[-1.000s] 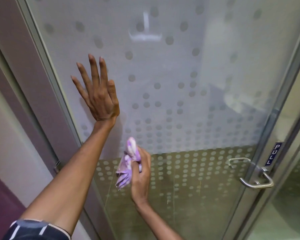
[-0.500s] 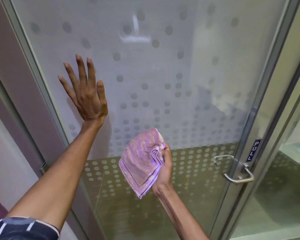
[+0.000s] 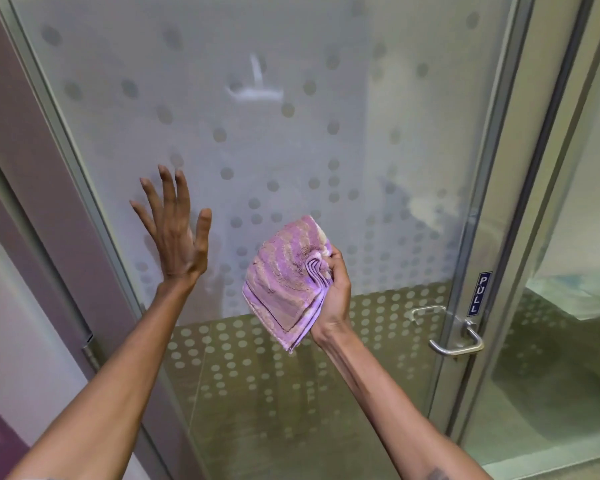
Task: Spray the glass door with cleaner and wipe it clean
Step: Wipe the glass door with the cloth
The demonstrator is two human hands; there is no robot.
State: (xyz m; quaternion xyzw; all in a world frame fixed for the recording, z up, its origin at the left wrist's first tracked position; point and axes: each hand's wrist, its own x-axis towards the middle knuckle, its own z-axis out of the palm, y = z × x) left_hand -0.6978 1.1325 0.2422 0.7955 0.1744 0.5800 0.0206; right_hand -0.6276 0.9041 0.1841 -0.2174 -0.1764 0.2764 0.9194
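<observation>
The frosted glass door (image 3: 291, 140) with a dot pattern fills the view, clear glass at its lower part. My left hand (image 3: 177, 230) is open with fingers spread, palm at the glass near the door's left frame. My right hand (image 3: 333, 289) grips a folded purple and cream cloth (image 3: 284, 278) by one edge, held flat in front of the glass at mid height, right of my left hand. No spray bottle is in view.
A metal lever handle (image 3: 454, 341) sits on the door's right stile under a blue PULL label (image 3: 478, 292). A grey metal frame (image 3: 70, 161) runs down the left, beside a purple wall panel (image 3: 11, 98). Another glass panel (image 3: 568, 306) stands at the right.
The cloth went from bunched in my right hand to unfolded flat, and my right hand moved right and up. My left hand sits lower in the frame as the view shifted.
</observation>
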